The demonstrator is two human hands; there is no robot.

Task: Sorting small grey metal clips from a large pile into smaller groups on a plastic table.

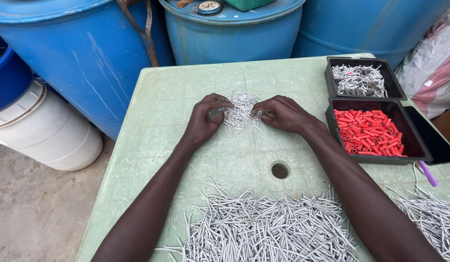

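Observation:
A small heap of short grey tubes [240,112] lies in the middle of the pale green plastic table [162,121]. My left hand [205,119] cups the heap's left side, fingers curled against the tubes. My right hand [282,114] presses in from the right, fingertips touching the heap. Whether either hand grips any tubes cannot be told. A much larger heap of longer grey tubes [263,228] spreads across the near edge, between my forearms.
Two black trays stand at the right: the far one [361,62] holds grey metal pieces, the near one [414,145] red tubes. More grey tubes [431,218] lie at the near right, by a purple stick [427,173]. A round hole [280,170] pierces the table. Blue drums [89,53] and a white bucket [50,133] stand behind and left.

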